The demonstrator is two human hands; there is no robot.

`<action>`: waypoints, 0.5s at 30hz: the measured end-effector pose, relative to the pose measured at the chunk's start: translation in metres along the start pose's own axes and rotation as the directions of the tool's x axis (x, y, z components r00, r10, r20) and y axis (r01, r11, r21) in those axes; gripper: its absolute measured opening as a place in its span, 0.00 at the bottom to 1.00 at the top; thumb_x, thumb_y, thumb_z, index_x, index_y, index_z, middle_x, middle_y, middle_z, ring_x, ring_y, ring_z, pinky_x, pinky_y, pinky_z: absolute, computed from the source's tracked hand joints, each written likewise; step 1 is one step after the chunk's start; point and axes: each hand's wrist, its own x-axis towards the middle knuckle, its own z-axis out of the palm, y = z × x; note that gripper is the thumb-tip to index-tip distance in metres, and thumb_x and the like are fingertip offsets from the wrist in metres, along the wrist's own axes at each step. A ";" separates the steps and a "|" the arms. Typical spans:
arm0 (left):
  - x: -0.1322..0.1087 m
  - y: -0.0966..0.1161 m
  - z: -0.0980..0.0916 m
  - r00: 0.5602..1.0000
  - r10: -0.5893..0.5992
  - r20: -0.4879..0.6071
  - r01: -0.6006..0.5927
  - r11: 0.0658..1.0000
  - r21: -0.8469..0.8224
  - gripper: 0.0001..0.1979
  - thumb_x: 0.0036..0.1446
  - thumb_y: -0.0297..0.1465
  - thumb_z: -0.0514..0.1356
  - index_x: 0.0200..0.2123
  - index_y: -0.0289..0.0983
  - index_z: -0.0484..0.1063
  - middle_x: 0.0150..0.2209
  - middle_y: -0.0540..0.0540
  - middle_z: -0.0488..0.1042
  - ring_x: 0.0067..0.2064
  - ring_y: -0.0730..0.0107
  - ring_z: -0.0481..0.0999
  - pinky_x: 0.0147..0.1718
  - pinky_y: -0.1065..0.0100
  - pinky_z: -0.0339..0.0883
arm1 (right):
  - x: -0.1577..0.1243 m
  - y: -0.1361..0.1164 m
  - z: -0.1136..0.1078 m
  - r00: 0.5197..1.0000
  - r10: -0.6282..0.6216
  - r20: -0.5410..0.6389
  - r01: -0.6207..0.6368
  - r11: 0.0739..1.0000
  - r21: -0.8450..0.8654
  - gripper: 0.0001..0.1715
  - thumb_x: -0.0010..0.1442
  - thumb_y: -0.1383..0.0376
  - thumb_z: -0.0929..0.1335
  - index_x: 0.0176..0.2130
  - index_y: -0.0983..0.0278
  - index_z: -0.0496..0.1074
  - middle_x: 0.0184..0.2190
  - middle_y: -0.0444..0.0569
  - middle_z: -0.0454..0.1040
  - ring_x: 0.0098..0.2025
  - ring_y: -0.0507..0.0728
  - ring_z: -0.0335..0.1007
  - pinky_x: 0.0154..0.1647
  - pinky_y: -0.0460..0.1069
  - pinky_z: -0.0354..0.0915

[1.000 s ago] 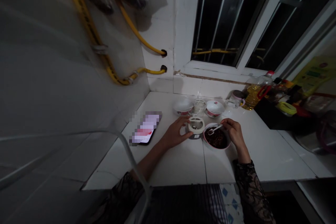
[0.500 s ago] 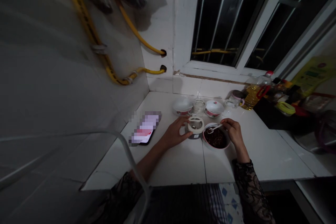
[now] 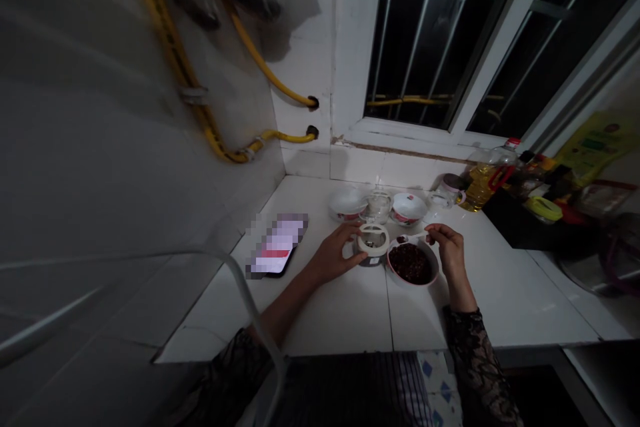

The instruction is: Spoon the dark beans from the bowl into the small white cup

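My left hand [image 3: 337, 253] is closed around the side of a small jar [image 3: 373, 243] with a pale, ring-shaped rim, which stands on the counter. Right beside the jar is a bowl [image 3: 413, 265] filled with dark red, chunky sauce. My right hand [image 3: 447, 247] pinches the handle of a small white spoon [image 3: 416, 236]. Some dark sauce shows on the spoon's tip, over the bowl's far left rim near the jar. Behind them stand a white bowl [image 3: 347, 203], a clear glass container [image 3: 377, 205] and a second white bowl [image 3: 409, 208] with a red pattern.
A phone [image 3: 280, 247] with a lit screen lies at the left on the white tiled counter [image 3: 340, 320]. At the right back are a glass mug [image 3: 447, 191], an oil bottle [image 3: 483, 180] and a dark rack [image 3: 510, 217] with condiments. A yellow hose [image 3: 185, 80] runs along the wall.
My right hand has raised the spoon from inside the bowl to above its far rim, close to the jar. Sauce now shows on its tip. The left hand keeps its hold on the jar.
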 end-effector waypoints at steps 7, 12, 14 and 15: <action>0.000 0.001 -0.001 1.000 0.011 0.008 -0.011 1.000 0.004 0.16 0.55 0.32 0.66 0.47 0.41 0.69 0.57 0.39 0.73 0.59 0.55 0.75 0.47 0.56 0.78 | -0.023 -0.021 0.033 0.934 -0.350 0.070 0.357 0.920 -0.163 0.15 0.64 0.55 0.63 0.37 0.60 0.75 0.31 0.49 0.76 0.36 0.59 0.71 0.42 0.54 0.66; 0.000 0.003 -0.003 1.000 0.008 0.019 -0.008 1.000 0.011 0.16 0.56 0.32 0.66 0.47 0.41 0.69 0.57 0.39 0.73 0.60 0.55 0.74 0.48 0.57 0.78 | -0.028 -0.028 0.032 0.826 -0.510 0.240 0.560 0.792 -0.245 0.14 0.66 0.59 0.62 0.38 0.58 0.75 0.32 0.50 0.77 0.38 0.61 0.72 0.46 0.57 0.65; -0.001 0.003 -0.003 1.000 0.010 0.018 -0.011 1.000 0.014 0.16 0.56 0.33 0.67 0.47 0.41 0.69 0.58 0.39 0.73 0.60 0.55 0.74 0.48 0.58 0.78 | -0.025 -0.025 0.021 0.877 -0.463 0.130 0.481 0.840 -0.253 0.14 0.67 0.58 0.62 0.38 0.59 0.75 0.33 0.50 0.76 0.37 0.60 0.72 0.44 0.55 0.66; -0.001 0.003 -0.003 1.000 0.012 0.016 -0.013 1.000 0.015 0.16 0.55 0.32 0.67 0.47 0.41 0.69 0.58 0.39 0.73 0.60 0.55 0.74 0.48 0.58 0.78 | -0.023 -0.022 0.015 0.898 -0.432 0.077 0.437 0.863 -0.252 0.14 0.66 0.58 0.62 0.38 0.59 0.75 0.32 0.49 0.76 0.36 0.59 0.71 0.42 0.54 0.66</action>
